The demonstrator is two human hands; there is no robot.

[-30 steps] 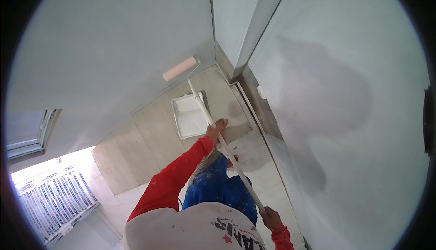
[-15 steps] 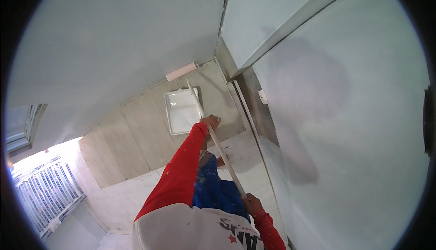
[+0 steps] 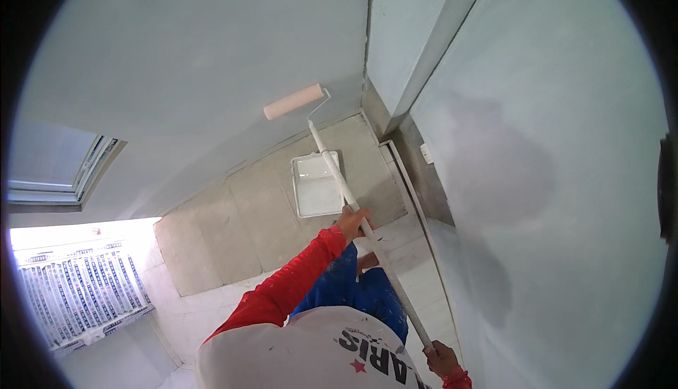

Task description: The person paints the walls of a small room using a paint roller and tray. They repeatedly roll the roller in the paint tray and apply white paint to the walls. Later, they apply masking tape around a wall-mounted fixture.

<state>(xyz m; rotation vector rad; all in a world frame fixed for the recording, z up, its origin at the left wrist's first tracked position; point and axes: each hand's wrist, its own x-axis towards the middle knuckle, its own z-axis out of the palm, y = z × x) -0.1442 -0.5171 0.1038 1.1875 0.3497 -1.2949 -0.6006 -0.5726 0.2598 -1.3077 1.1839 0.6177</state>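
A paint roller with a pale pink sleeve point(image 3: 293, 101) is against the grey-white wall, a short way above its base. Its bent wire frame joins a long white extension pole point(image 3: 381, 255) that slants down toward me on the right. My left hand point(image 3: 352, 224) is wrapped round the pole near its middle. Close to the lower end, my right hand point(image 3: 441, 358) grips the same pole. Below the roller, a white paint tray point(image 3: 318, 195) with white paint in it lies on the floor, partly crossed by the pole.
Tan boards or sheets point(image 3: 205, 230) cover the floor along the wall. A door frame edge point(image 3: 417, 209) and a wall with a white socket point(image 3: 426, 154) stand on the right. At left are a window point(image 3: 63, 170) and a slatted, tape-wrapped panel point(image 3: 85, 286).
The roller has moved up the wall from near its base. Both hands still hold the pole, and my right hand has shifted lower and to the right. The whole view has tilted slightly.
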